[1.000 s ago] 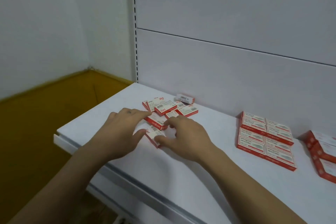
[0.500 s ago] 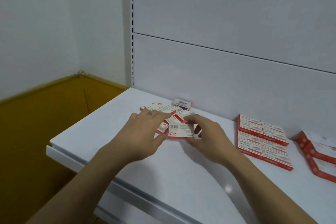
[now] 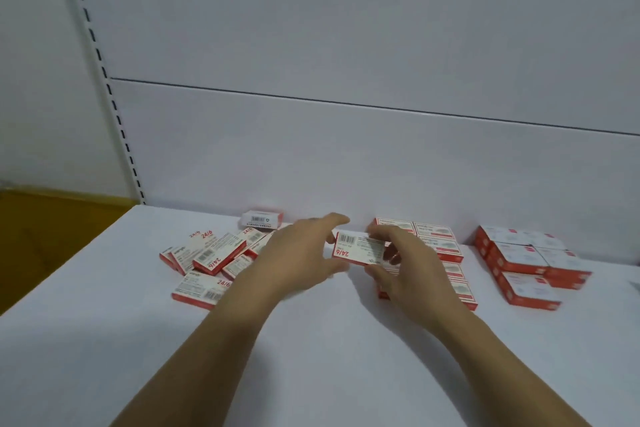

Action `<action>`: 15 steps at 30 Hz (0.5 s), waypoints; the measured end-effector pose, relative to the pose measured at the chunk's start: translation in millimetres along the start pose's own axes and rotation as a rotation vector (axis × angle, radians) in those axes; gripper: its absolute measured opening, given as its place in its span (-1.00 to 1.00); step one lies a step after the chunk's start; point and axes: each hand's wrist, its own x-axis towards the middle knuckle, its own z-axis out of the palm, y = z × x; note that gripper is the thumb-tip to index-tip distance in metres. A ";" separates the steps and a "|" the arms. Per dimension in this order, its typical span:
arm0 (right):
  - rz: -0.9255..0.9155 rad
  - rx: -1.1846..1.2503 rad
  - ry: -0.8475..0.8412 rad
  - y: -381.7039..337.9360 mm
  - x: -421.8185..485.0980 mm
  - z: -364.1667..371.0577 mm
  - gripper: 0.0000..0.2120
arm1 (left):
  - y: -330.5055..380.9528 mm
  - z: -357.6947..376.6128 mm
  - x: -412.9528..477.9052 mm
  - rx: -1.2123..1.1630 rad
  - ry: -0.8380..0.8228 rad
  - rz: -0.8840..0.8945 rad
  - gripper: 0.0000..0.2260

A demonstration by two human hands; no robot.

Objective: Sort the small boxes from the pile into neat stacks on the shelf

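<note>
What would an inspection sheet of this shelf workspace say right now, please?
Surface: white shelf, flat.
Job's things: loose pile of small boxes at left; held box, barcode and "24/6" showing; neat stacks just right of it, partly hidden; further stacks at far right.
Clutter: nothing seen.
Grippers: right hand pinches the held box's right end; left hand at its left end, grip unclear.
Cables: nothing seen.
Surroundings: white back panel, slotted upright, yellow-brown floor at left.
</note>
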 end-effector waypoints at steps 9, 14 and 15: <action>-0.053 -0.013 0.112 8.8 -1.8 12.7 -0.52 | -13.8 17.1 -2.0 -0.010 0.059 0.106 -0.54; -0.064 -0.013 0.219 7.2 -1.6 12.0 -0.57 | -15.2 24.9 3.1 -0.087 0.091 0.122 -0.56; -0.068 -0.007 0.226 6.7 -2.0 12.0 -0.57 | -16.0 26.2 3.2 -0.099 0.103 0.124 -0.56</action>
